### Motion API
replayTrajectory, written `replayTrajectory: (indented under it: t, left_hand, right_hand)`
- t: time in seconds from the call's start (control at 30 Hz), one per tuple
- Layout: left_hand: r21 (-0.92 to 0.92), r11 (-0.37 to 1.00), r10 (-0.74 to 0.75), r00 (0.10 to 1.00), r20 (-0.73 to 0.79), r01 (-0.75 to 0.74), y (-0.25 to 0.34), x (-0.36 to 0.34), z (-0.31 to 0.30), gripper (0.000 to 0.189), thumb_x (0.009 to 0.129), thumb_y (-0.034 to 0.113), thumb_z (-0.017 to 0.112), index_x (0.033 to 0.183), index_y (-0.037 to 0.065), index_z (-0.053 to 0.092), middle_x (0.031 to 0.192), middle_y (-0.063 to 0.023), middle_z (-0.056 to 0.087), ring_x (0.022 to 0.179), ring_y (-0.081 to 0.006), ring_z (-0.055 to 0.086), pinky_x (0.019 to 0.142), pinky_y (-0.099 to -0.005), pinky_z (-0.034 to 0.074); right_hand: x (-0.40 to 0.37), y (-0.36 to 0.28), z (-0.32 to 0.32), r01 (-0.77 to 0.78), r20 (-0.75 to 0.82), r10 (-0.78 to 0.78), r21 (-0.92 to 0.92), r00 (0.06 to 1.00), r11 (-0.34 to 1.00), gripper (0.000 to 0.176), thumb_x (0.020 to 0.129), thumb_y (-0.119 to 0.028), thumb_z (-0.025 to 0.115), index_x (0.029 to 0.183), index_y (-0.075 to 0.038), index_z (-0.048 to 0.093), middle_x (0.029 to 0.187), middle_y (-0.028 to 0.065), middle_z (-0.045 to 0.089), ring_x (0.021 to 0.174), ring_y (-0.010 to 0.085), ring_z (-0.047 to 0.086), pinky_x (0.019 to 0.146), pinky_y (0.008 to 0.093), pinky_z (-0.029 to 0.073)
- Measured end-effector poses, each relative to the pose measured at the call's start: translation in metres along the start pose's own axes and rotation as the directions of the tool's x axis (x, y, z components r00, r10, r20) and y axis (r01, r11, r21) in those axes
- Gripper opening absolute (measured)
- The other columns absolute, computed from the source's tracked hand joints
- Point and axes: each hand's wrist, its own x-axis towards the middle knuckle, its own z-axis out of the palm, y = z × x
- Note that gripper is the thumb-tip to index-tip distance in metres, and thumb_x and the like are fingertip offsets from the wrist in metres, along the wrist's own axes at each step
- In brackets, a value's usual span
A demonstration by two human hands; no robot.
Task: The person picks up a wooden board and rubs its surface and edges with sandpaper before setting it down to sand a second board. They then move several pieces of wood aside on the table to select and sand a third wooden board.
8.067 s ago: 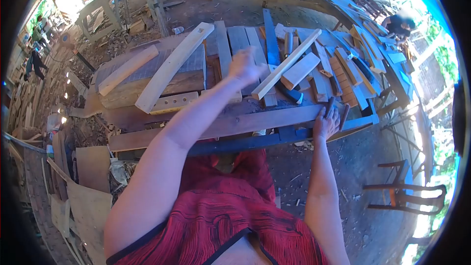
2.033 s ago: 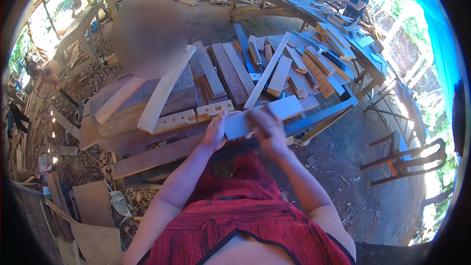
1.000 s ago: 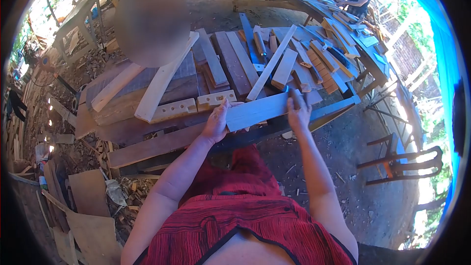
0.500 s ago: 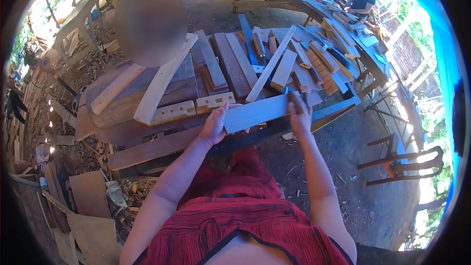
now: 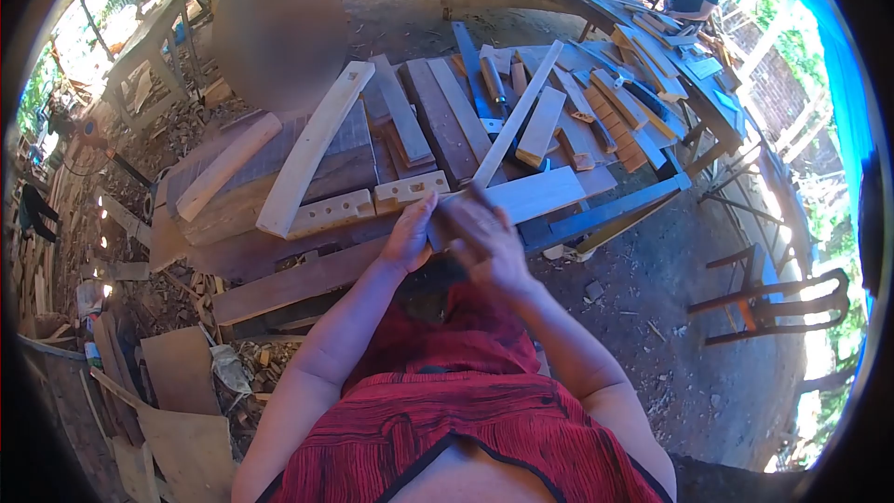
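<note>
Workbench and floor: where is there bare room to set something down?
Floor between workbench and chair, scattered chips aside; a narrow bench strip between drilled blocks and long front board. Crowded: the bench's right half, heaped with wood pieces.

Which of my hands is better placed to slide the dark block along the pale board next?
Probably your right hand: it holds the dark block, blurred, over one end of the pale board. Your left hand grips that same end, so it seems better suited to steadying.
</note>
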Motion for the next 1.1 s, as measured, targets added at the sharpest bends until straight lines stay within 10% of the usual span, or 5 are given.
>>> replayTrajectory:
  t: [0.33, 0.57, 0.7, 0.93, 1.1]
  left_hand:
    - [0.247, 0.969, -0.003, 1.000, 0.012, 0.000, 0.008, -0.006, 0.016, 0.054, 0.099, 0.048, 0.040, 0.125, 0.003, 0.055, 0.103, -0.0061, 0.063, 0.070, -0.0115, 0.060, 0.052, -0.0253, 0.045]
    - [0.091, 0.994, -0.051, 0.998, -0.023, 0.053, 0.000, -0.002, 0.008, 0.052, 0.098, 0.049, 0.040, 0.121, 0.004, 0.053, 0.107, -0.0076, 0.062, 0.092, -0.0159, 0.064, 0.068, -0.0285, 0.055]
    - [0.044, 0.999, 0.004, 0.994, -0.106, 0.001, 0.000, -0.002, 0.009, 0.050, 0.098, 0.047, 0.043, 0.120, 0.004, 0.053, 0.107, -0.0074, 0.062, 0.091, -0.0159, 0.064, 0.070, -0.0289, 0.055]
    - [0.250, 0.968, -0.044, 0.995, 0.084, 0.022, 0.003, 0.001, -0.007, 0.052, 0.098, 0.044, 0.043, 0.128, 0.002, 0.051, 0.120, -0.0112, 0.058, 0.105, -0.0205, 0.060, 0.085, -0.0393, 0.054]
    - [0.205, 0.978, -0.038, 0.998, 0.054, 0.026, 0.004, -0.003, 0.008, 0.056, 0.099, 0.048, 0.039, 0.127, 0.002, 0.051, 0.119, -0.0114, 0.059, 0.104, -0.0213, 0.061, 0.083, -0.0383, 0.055]
  right_hand:
    - [-0.002, 0.165, -0.041, -0.618, -0.303, 0.551, -0.206, 0.778, 0.759, 0.040, 0.093, -0.034, 0.052, 0.131, -0.021, 0.056, 0.131, 0.0069, 0.056, 0.132, 0.0261, 0.041, 0.109, 0.0462, 0.024]
    - [0.000, -0.020, 0.013, -0.025, -0.094, 0.022, -0.038, 0.995, 0.999, 0.047, 0.086, -0.025, 0.062, 0.129, -0.009, 0.055, 0.128, 0.0123, 0.057, 0.125, 0.0289, 0.048, 0.108, 0.0450, 0.027]
    - [-0.002, -0.008, 0.001, 0.054, -0.033, -0.053, 0.029, 0.998, 0.998, 0.049, 0.084, -0.021, 0.064, 0.131, -0.010, 0.053, 0.129, 0.0111, 0.056, 0.127, 0.0284, 0.047, 0.107, 0.0451, 0.028]
    - [-0.005, 0.173, -0.050, -0.479, -0.199, 0.448, -0.151, 0.872, 0.865, 0.040, 0.095, -0.036, 0.048, 0.131, -0.021, 0.055, 0.136, 0.0055, 0.053, 0.138, 0.0235, 0.033, 0.110, 0.0432, 0.022]
    - [0.005, 0.153, -0.032, -0.637, -0.247, 0.590, -0.227, 0.769, 0.736, 0.045, 0.095, -0.036, 0.048, 0.137, -0.022, 0.049, 0.138, 0.0054, 0.050, 0.139, 0.0237, 0.031, 0.112, 0.0459, 0.019]
